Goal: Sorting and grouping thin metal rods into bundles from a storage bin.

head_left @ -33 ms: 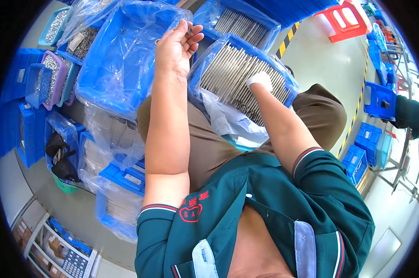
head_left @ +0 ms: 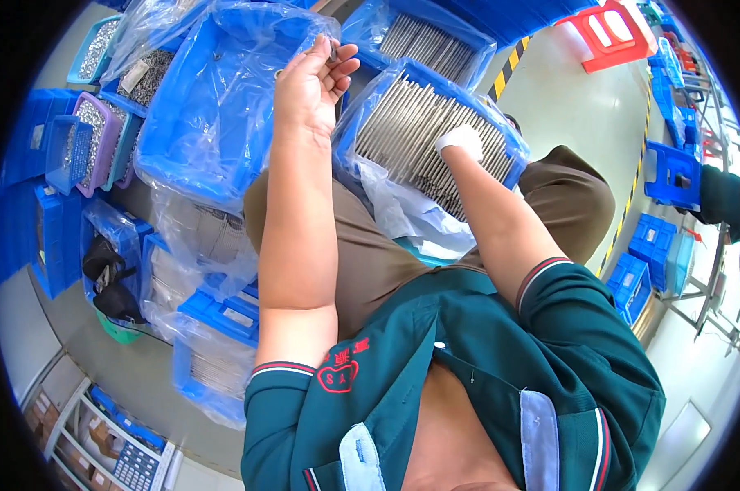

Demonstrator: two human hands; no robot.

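My left hand (head_left: 308,90) is raised, palm up, over the near right edge of a lined blue bin (head_left: 153,155). Its fingers curl and the thumb presses toward the index finger, with a small grey thing between them that is too small to name. A white glove or finger covering wraps the end of my right hand (head_left: 461,141). That hand rests on thin metal rods (head_left: 394,123), packed side by side in a second blue bin (head_left: 345,135) between my knees. Its fingertips point down among the rods and are hidden.
Behind stands another blue bin of rods (head_left: 427,45). To the left are baskets of small shiny parts (head_left: 96,135) and plastic-wrapped bins (head_left: 214,360). A red stool (head_left: 611,37) and a blue stool (head_left: 672,176) stand to the right, past yellow-black floor tape (head_left: 509,69).
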